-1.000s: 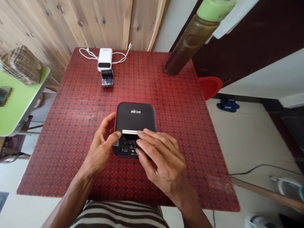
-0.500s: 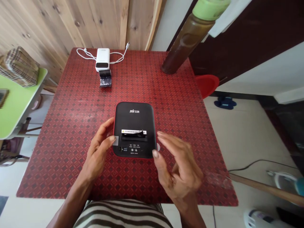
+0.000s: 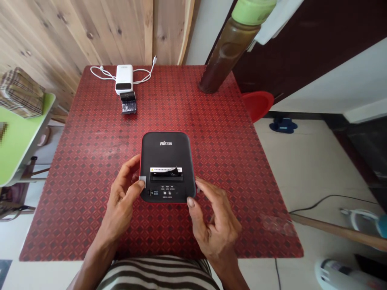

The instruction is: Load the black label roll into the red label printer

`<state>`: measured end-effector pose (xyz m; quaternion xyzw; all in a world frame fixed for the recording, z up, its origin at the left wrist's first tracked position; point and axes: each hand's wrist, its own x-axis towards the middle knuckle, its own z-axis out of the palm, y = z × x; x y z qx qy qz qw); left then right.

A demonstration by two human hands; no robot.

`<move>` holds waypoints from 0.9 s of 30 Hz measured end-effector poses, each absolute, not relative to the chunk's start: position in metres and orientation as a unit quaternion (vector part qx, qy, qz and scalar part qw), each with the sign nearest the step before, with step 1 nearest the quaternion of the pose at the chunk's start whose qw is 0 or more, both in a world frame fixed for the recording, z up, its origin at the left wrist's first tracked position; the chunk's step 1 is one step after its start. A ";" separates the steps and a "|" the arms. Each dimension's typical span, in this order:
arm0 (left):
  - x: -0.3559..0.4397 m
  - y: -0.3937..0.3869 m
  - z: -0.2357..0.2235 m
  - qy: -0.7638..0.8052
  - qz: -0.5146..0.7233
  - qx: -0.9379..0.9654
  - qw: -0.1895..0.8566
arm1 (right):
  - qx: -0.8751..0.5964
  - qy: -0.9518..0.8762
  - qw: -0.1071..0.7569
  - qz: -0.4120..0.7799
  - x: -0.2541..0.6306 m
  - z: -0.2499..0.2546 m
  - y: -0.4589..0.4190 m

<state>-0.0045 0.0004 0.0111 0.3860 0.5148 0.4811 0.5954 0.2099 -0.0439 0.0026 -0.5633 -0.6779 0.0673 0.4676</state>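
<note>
A small black receipt printer [image 3: 167,155] with red sides sits in front of me on the red table. A crumpled dark strip [image 3: 172,171] pokes out of its slot, below a white warning label. My left hand [image 3: 123,193] grips the printer's left side, fingers behind the edge. Its thumb presses a grey tab [image 3: 142,181] there. My right hand [image 3: 214,217] is curled at the right side, with fingers at the edge and thumb on the front right corner. Both palms are hidden from view.
At the back of the red patterned table [image 3: 90,193] lie a white power bank [image 3: 124,76] with its cable and a small black piece [image 3: 129,103]. A tall brown bottle [image 3: 232,44] with a green lid stands back right. A red stool [image 3: 260,105] is beyond the right edge.
My right hand has left the printer's slot and moved to its right edge. The dark strip now shows in the slot. My left hand keeps its hold, its thumb now on the grey tab.
</note>
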 end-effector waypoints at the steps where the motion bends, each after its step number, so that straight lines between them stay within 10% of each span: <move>1: -0.003 0.000 0.012 0.518 0.483 0.383 0.593 | -0.567 -0.676 0.466 0.067 0.210 0.003 -0.044; 27: 0.000 0.001 0.007 0.516 0.495 0.414 0.563 | -0.557 -0.701 0.444 0.039 0.222 0.027 -0.014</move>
